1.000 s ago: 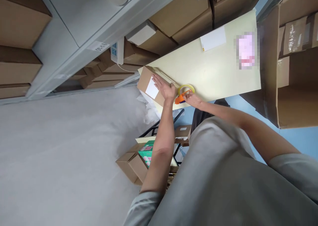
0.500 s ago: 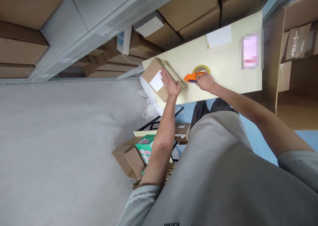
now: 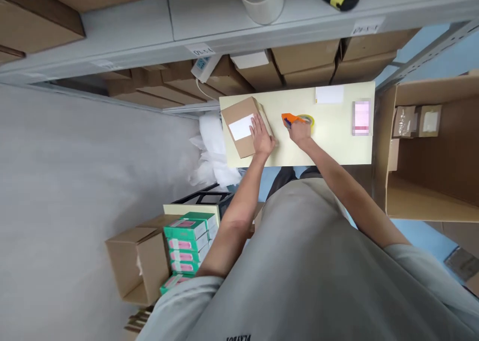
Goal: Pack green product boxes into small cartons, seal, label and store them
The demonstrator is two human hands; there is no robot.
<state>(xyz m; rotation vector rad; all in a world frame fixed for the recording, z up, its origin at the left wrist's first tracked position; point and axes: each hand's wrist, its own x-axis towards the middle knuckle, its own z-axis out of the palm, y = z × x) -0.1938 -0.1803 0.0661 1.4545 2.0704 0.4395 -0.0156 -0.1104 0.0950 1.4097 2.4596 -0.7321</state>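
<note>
We work at a pale desk before shelved boxes.
Our left fingers lie slightly spread on the labelled carton at the desk's left end; our right fingers clamp the orange tape dispenser nearby.

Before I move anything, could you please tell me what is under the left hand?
Under the left hand is a cardboard box with a white label; what the hand covers there cannot be seen.
</note>
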